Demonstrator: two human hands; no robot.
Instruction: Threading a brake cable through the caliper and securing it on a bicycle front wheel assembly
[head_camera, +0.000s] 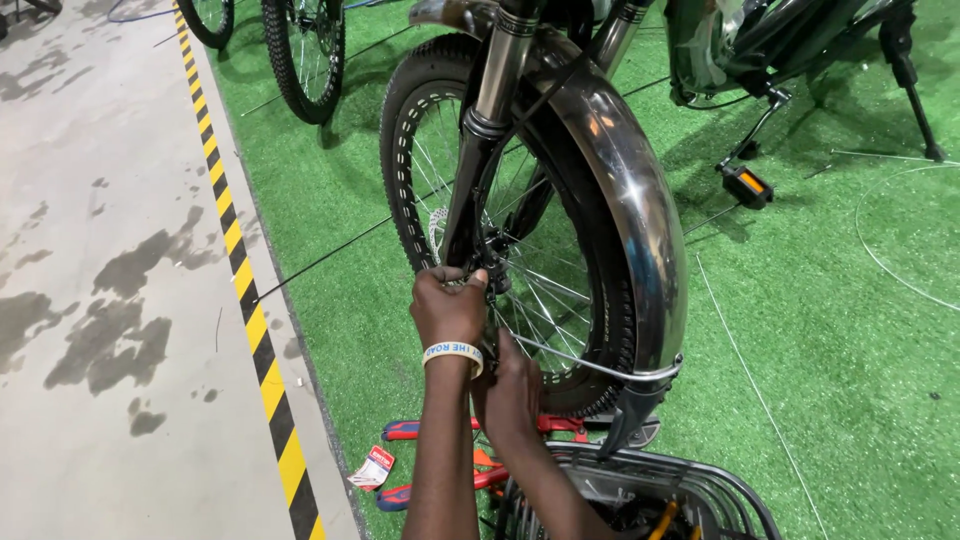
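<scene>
front wheel (560, 260): fat black tyre, glossy mudguard | left hand (450, 305) fingers clamped on axle | right hand (510, 390) fingers: cannot tell

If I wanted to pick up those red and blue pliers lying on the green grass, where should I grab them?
Grab the pliers by the red-and-blue handles, coming from the left, the striped-line side. The handles lie flat and bare on the turf there, while the other end is hidden behind the person's arms and the front wheel.
</scene>
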